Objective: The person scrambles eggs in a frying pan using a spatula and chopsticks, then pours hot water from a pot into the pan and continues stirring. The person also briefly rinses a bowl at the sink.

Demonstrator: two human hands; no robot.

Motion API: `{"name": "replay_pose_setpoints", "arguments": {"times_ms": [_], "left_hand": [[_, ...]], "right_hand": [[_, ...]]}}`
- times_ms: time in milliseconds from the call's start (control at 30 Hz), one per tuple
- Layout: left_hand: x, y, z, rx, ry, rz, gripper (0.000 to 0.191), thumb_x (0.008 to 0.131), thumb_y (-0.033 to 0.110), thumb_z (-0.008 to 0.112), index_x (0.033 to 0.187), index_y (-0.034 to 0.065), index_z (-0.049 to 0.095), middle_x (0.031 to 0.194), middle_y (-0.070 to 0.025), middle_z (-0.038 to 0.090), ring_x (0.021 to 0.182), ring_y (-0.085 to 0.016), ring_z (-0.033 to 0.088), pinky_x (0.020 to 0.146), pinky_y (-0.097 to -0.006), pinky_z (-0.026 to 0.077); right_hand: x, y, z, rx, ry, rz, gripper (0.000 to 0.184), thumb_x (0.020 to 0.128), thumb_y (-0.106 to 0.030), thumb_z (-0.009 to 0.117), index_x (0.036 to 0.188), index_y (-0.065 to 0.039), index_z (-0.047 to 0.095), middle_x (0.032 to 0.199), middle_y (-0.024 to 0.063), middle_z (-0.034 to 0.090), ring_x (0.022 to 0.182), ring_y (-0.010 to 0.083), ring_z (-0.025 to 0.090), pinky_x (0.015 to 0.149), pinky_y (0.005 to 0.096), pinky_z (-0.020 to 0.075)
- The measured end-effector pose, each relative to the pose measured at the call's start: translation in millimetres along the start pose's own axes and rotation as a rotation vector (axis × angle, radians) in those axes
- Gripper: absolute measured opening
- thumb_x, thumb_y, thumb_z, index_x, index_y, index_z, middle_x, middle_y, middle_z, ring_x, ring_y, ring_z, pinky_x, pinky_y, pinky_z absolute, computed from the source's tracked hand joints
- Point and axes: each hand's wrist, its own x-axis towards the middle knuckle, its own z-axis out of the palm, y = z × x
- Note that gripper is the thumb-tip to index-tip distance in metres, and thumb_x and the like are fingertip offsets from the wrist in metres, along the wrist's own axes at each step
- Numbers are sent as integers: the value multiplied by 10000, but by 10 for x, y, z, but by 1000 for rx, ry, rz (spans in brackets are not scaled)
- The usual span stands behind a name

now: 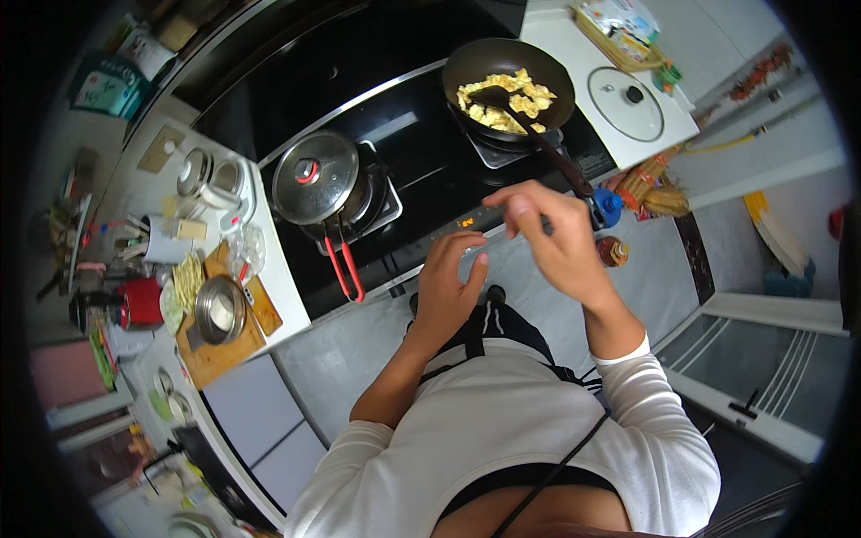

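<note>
My left hand is raised before the front edge of the black glass cooktop, fingers curved and apart, holding nothing. My right hand, also without anything in it, is up with bent fingers below the wok. Scrambled egg lies in the wok, and a dark spatula rests in it with its handle over the rim towards my right hand. On the left burner stands a pan with red handles under a glass-and-metal lid.
At left, a metal bowl stands on a wooden cutting board beside cut pale strips. A glass lid and a wicker basket are on the right counter. Bottles stand on the floor at right.
</note>
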Motion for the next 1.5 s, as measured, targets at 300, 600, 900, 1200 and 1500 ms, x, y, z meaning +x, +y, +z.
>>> {"name": "replay_pose_setpoints", "arguments": {"times_ms": [300, 600, 900, 1200, 1500], "left_hand": [[-749, -570, 178, -6, 184, -473, 123, 891, 74, 611, 1001, 23, 633, 987, -116, 656, 888, -267, 648, 737, -346, 524], [-895, -382, -650, 153, 625, -320, 102, 889, 32, 612, 985, 10, 639, 969, -114, 662, 873, -235, 650, 746, -303, 512], [-914, -688, -1310, 195, 533, -228, 119, 895, 50, 608, 1006, 14, 633, 1020, -120, 655, 923, -246, 639, 782, -314, 508], [-549, -757, -1655, 246, 444, -94, 144, 876, 59, 618, 1013, 18, 638, 1058, -128, 652, 979, -265, 621, 823, -335, 492], [-550, -834, -1753, 206, 466, -57, 142, 857, 85, 625, 984, 22, 636, 1020, -114, 651, 943, -304, 610, 825, -383, 490]], "right_hand": [[353, 350, 567, -94, -333, -109, 192, 877, -189, 660, 926, -3, 663, 752, 134, 603, 642, 262, 623, 572, 338, 479], [1169, 346, 1395, -493, -209, -408, 323, 799, -361, 726, 941, -71, 714, 754, 49, 629, 772, 209, 591, 653, 365, 486], [2009, 530, 2465, -1002, -445, -213, 520, 688, -502, 788, 921, -39, 739, 969, 120, 683, 1047, 297, 564, 815, 411, 540], [2123, 572, 2754, -1181, -675, -39, 490, 713, -454, 779, 1018, -74, 725, 1108, 96, 685, 1177, 322, 535, 898, 412, 521], [2134, 481, 2797, -1189, -610, -81, 478, 697, -411, 794, 966, -24, 714, 1003, 142, 711, 1156, 346, 565, 911, 421, 515]]}}
